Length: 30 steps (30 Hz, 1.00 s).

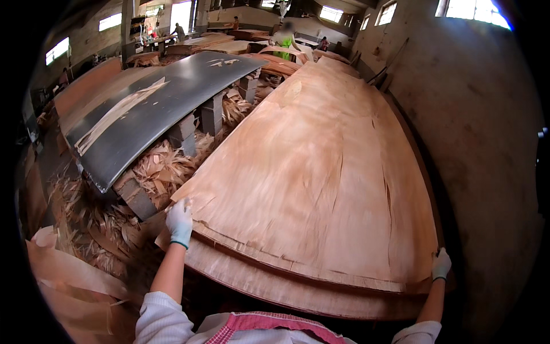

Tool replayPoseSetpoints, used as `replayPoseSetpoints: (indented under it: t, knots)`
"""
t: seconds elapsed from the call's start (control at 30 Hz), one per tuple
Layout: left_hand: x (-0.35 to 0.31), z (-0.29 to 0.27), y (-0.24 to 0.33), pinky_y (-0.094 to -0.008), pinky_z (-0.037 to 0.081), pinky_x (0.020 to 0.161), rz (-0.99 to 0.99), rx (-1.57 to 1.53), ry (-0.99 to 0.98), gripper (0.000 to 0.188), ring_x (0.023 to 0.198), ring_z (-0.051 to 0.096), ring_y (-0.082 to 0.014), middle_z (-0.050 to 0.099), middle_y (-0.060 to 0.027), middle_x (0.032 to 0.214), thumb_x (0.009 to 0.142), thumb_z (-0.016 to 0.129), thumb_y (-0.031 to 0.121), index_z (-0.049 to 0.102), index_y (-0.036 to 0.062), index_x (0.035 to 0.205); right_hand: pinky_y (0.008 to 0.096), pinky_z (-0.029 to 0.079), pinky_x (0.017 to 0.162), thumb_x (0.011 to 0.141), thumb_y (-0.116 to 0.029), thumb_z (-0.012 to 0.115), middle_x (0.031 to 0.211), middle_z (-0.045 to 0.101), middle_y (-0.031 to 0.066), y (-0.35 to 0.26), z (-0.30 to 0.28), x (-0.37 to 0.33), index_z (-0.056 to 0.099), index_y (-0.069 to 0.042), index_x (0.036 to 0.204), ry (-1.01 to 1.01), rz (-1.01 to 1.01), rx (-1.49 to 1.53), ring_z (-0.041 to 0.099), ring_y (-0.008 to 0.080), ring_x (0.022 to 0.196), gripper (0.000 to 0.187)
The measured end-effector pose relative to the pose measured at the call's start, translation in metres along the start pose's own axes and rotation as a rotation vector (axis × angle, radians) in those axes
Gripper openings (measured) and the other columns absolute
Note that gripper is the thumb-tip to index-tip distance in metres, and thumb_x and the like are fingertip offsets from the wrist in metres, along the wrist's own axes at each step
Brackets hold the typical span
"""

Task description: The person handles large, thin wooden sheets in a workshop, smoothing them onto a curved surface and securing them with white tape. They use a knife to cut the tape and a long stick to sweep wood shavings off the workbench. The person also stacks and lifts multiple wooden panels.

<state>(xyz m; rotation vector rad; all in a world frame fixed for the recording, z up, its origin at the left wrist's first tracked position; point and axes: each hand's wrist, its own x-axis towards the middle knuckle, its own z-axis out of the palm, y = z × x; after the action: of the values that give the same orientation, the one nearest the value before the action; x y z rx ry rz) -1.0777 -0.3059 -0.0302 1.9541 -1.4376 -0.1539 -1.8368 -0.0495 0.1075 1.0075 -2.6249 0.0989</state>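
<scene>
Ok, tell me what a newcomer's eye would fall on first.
Probably the big wood sheet filling the middle, the left hand at its near left corner and the right hand at its near right. Next, the dark panel to the left, raised on grey blocks with scraps heaped around them.

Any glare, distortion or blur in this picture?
Head view: upper-right window blown out, with bluish flare; head view: black fisheye border, near edge of the veneer sheet bowed; head view: pale sheen on the dark panel; head view: blurred head on the green-clad co-worker.
</scene>
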Motion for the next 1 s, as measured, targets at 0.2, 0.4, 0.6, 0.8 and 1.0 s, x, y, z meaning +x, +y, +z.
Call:
replayPoseSetpoints:
  t: [0.2,0.4,0.6,0.8,1.0]
  knots:
    - [-0.011,0.0,0.0,-0.0417,0.048,0.086,0.038,-0.074,-0.007,0.027,0.099,0.061,-0.0321,0.067,-0.0128,0.105,0.084,0.059,0.015,0.064,0.0119,0.111,0.0458,0.05,0.075,0.091,-0.02,0.059,0.092,0.065,0.0222,-0.007,0.001,0.008,0.054,-0.001,0.098,-0.058,0.014,-0.012,0.063,0.0388,0.088,0.021]
    - [-0.022,-0.005,-0.011,-0.0434,0.048,0.086,0.026,-0.081,0.011,0.028,0.099,0.061,-0.0342,0.067,-0.014,0.107,0.085,0.059,0.018,0.064,0.0101,0.112,0.0468,0.05,0.075,0.092,-0.023,0.058,0.091,0.066,0.0219,0.017,0.013,-0.005,0.054,-0.002,0.099,-0.025,0.024,-0.029,0.063,0.0399,0.088,0.022]
    - [-0.007,-0.003,-0.021,-0.0446,0.047,0.086,0.11,0.02,-0.021,0.035,0.101,0.06,-0.0384,0.064,-0.0217,0.11,0.088,0.057,0.025,0.061,0.0051,0.117,0.0493,0.048,0.078,0.096,-0.032,0.051,0.1,0.063,0.0253,0.023,0.033,-0.006,0.05,-0.001,0.106,-0.147,-0.008,-0.154,0.06,0.0423,0.095,0.033]
    - [-0.008,0.012,-0.017,-0.0374,0.045,0.094,0.065,-0.072,-0.047,0.033,0.108,0.06,-0.0325,0.064,-0.0189,0.114,0.087,0.06,0.016,0.061,0.0009,0.116,0.0447,0.048,0.089,0.095,-0.031,0.05,0.116,0.063,0.0158,0.034,0.052,-0.026,0.053,-0.012,0.127,-0.265,0.057,-0.157,0.06,0.0368,0.105,0.037]
    - [0.003,0.023,-0.064,-0.0362,0.042,0.097,0.142,-0.159,-0.043,0.034,0.111,0.058,-0.0288,0.063,-0.016,0.118,0.088,0.059,0.012,0.059,-0.0006,0.119,0.0447,0.048,0.093,0.094,-0.034,0.051,0.12,0.062,0.0128,0.009,0.054,-0.021,0.057,-0.017,0.126,-0.399,0.151,-0.3,0.059,0.0333,0.11,0.037]
